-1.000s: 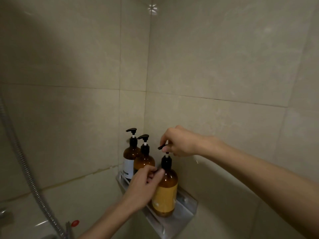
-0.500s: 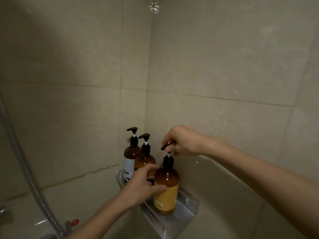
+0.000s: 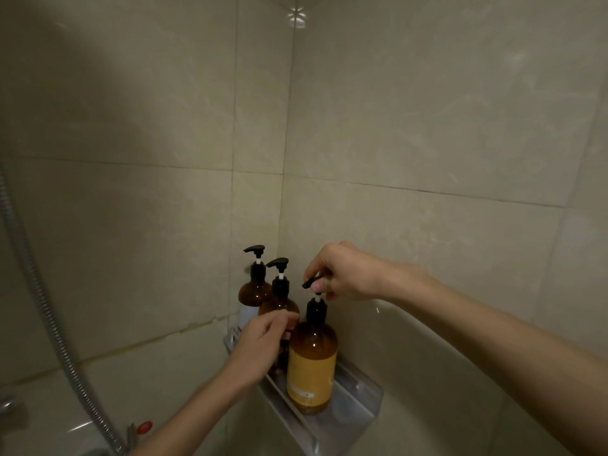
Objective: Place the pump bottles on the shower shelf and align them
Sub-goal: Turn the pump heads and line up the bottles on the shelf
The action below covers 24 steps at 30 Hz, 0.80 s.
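Observation:
Three amber pump bottles stand in a row on a metal shower shelf (image 3: 360, 394) fixed to the right wall by the corner. The nearest bottle (image 3: 312, 363) has a yellow label. My right hand (image 3: 345, 274) pinches its black pump head from above. The middle bottle (image 3: 279, 299) stands just behind it, and the far bottle (image 3: 254, 289), with a white label, is closest to the corner. My left hand (image 3: 261, 345) is curled in front of the middle bottle, its fingertips at the nearest bottle's left shoulder. Which bottle it grips is hidden.
Beige tiled walls meet in a corner behind the bottles. A metal shower hose (image 3: 49, 317) hangs down the left side. A tap with a red knob (image 3: 144, 427) sits at the bottom left. The shelf's near end, right of the yellow-label bottle, holds nothing.
My left hand slid down from the nearest bottle's neck to its left shoulder and a little leftward. My right hand stayed on the pump head, whose spout now points left.

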Tool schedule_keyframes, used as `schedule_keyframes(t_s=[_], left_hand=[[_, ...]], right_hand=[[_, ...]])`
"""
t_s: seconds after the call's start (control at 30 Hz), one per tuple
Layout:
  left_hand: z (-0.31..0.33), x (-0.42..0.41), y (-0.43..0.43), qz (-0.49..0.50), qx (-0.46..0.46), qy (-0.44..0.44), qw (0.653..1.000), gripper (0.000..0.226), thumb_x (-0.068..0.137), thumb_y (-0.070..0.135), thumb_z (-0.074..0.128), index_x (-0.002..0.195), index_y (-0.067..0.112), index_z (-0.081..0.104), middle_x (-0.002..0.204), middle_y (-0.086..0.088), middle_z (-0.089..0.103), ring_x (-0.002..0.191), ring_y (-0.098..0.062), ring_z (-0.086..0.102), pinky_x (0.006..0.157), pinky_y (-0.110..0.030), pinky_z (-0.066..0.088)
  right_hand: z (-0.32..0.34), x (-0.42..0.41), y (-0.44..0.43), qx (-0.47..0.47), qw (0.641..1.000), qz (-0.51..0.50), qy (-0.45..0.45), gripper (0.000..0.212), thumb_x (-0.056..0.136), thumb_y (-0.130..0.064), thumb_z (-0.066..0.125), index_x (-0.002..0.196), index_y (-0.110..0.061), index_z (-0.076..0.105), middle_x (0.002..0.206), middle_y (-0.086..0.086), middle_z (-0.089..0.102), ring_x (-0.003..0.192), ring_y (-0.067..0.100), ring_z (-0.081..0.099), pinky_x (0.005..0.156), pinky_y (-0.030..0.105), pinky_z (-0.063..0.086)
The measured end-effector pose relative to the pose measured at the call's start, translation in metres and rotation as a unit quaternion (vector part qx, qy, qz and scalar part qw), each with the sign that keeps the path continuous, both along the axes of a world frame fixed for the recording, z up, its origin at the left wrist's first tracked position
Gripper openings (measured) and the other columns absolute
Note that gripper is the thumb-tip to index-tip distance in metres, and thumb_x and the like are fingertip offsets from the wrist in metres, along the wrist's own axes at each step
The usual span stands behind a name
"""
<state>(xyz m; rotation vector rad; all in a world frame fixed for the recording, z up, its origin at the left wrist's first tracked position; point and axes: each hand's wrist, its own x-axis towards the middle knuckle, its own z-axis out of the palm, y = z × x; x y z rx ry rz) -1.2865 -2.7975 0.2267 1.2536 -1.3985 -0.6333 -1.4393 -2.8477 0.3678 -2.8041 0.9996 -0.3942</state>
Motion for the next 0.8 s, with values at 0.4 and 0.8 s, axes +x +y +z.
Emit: schedule_keyframes(t_s=[0.4, 0.8], left_hand=[[-0.012, -0.003, 0.0, -0.016, 0.042, -0.106, 0.993, 0.072, 0.053, 0.05, 0.082, 0.113, 0.048, 0.043, 0.112, 0.024, 0.053, 0.103, 0.005, 0.051, 0.084, -0.014, 0.044], [-0.014, 0.003, -0.006, 0.014, 0.002, -0.164, 0.986, 0.065, 0.058, 0.044, 0.082, 0.109, 0.048, 0.043, 0.11, 0.022, 0.054, 0.101, 0.001, 0.055, 0.085, -0.023, 0.052]], right_hand=[[0.0, 0.001, -0.001, 0.003, 1.0, 0.0, -0.008, 0.025, 0.088, -0.014, 0.061, 0.113, -0.011, 0.065, 0.089, 0.001, 0.066, 0.069, 0.006, 0.065, 0.069, 0.023, 0.057], [0.0, 0.007, -0.001, -0.006, 1.0, 0.001, -0.004, 0.025, 0.087, -0.014, 0.062, 0.112, -0.012, 0.066, 0.083, -0.004, 0.062, 0.065, 0.001, 0.063, 0.07, 0.024, 0.057]])
